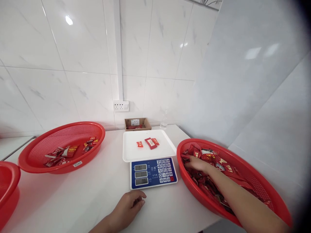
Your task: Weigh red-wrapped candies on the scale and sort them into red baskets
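Note:
My right hand (198,164) reaches into a red perforated basket (263,161) at the right, heaped with small red wrapped snack packets (209,156). Its fingers bend round a red packet at the left of the heap; the fingertips are partly hidden. My left hand (128,207) rests on the table just in front of a digital scale (153,173), fingers loosely curled, thumb apart from the index finger, holding nothing. On the scale's white pan (132,153) lie a few red packets (151,143), one with a pale label, and a smaller orange-red one (139,144).
Another red basket (60,129) at the left holds several packets, and a third basket (9,191) shows at the left edge. Behind the scale stand a small cardboard box (137,124) with red packets and a clear plastic bottle (164,120). A tiled wall (89,42) closes the back.

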A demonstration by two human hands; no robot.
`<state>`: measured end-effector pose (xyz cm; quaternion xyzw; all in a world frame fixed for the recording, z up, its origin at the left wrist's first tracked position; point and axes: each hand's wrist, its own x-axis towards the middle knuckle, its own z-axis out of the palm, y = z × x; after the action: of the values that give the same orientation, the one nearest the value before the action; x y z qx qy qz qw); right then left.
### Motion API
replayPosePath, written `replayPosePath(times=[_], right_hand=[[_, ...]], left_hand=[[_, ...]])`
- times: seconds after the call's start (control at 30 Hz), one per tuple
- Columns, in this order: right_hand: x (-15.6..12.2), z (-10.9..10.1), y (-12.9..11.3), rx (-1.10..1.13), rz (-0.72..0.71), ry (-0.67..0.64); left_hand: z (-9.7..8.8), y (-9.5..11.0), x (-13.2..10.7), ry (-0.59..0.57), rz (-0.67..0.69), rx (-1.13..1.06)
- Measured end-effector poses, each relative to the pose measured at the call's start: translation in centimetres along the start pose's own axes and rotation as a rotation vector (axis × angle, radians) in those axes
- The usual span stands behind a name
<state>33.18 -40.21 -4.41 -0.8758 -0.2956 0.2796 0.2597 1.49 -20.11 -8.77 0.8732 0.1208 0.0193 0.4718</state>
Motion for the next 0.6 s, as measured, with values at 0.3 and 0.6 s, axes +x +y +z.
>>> replayPosePath(times=[0.3, 0.6], right_hand=[[-2.6, -3.7, -1.3, 0.424, 0.051, 0.116], [-2.5, -4.5, 0.3, 0.516, 0.081, 0.105]], left_hand=[[0.2, -0.3, 0.1, 0.009, 0.001, -0.008], [0.0, -0.1, 0.1, -0.007, -0.024, -0.035]])
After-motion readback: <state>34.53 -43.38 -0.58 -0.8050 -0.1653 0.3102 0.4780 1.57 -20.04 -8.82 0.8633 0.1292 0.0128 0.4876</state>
